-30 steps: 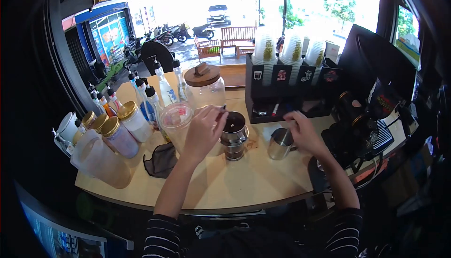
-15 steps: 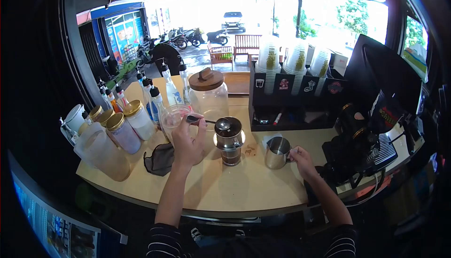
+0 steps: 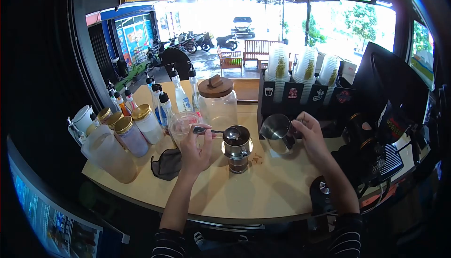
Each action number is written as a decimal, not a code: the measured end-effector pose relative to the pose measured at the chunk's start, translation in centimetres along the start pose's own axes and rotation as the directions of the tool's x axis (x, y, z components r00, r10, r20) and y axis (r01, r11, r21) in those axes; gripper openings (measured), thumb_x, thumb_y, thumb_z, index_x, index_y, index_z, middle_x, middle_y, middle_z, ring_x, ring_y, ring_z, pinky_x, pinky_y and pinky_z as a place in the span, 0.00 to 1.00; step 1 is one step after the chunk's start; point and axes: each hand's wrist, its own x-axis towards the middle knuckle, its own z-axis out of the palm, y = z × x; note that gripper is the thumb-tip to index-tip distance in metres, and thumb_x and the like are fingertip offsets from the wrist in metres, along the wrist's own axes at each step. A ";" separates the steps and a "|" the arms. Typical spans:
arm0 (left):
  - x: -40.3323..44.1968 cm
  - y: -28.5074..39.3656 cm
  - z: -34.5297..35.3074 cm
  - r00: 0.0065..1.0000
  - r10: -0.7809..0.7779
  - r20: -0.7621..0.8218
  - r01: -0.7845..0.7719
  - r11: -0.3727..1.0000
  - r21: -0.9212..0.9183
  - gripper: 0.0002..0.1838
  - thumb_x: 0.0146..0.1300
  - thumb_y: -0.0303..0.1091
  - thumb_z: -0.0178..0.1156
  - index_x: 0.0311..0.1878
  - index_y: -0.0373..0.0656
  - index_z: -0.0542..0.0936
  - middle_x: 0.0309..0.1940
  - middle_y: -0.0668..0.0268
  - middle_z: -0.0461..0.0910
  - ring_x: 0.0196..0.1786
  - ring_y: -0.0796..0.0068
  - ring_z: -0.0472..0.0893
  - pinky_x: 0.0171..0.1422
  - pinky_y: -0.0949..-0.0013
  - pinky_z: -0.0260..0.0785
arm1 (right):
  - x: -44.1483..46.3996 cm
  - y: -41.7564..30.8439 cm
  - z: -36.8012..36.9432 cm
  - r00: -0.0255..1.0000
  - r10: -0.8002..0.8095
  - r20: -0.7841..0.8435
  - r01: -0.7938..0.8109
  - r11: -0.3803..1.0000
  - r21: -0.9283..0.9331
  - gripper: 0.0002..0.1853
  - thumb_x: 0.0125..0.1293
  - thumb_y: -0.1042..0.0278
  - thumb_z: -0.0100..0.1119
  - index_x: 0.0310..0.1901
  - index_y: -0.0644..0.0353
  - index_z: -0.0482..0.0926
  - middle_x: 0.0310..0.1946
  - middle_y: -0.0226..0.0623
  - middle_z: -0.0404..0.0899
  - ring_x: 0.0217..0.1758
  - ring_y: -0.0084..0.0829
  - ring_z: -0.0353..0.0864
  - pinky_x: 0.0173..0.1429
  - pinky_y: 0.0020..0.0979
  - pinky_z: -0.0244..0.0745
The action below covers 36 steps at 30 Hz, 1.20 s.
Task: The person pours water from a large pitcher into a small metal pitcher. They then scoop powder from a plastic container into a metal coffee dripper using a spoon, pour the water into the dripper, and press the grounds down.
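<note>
A small metal spoon [image 3: 232,133] is pinched by its dark handle in my left hand [image 3: 196,152], its bowl over the mouth of a metal drip filter [image 3: 236,149]. The filter sits on a glass [image 3: 238,165] on the counter. My right hand [image 3: 311,135] is closed on the handle of a steel pitcher [image 3: 278,133], which is raised and tilted to the right of the filter. What the pitcher holds cannot be made out.
Left on the counter [image 3: 225,197] stand a plastic jug [image 3: 109,152], gold-lidded jars [image 3: 133,136], pump bottles [image 3: 181,91] and a dark cloth [image 3: 167,164]. Behind are a wooden-lidded jar [image 3: 218,100] and a black cup rack [image 3: 300,93]. A coffee machine [image 3: 359,140] is right.
My right hand has closed on the pitcher's handle and lifted and tilted the pitcher. The spoon has come over the filter in my left hand. The view has shifted.
</note>
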 end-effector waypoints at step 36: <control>-0.3 -1.5 -0.1 0.996 0.040 0.077 -0.036 0.998 -0.049 0.05 0.67 0.27 0.52 0.41 0.36 0.75 0.27 0.60 0.83 0.34 0.73 0.84 0.41 0.71 0.74 | 6.5 -5.4 8.1 0.970 -0.001 0.242 0.096 0.919 -0.381 0.10 0.60 0.76 0.63 0.30 0.63 0.68 0.21 0.24 0.71 0.28 0.08 0.70 0.30 0.16 0.66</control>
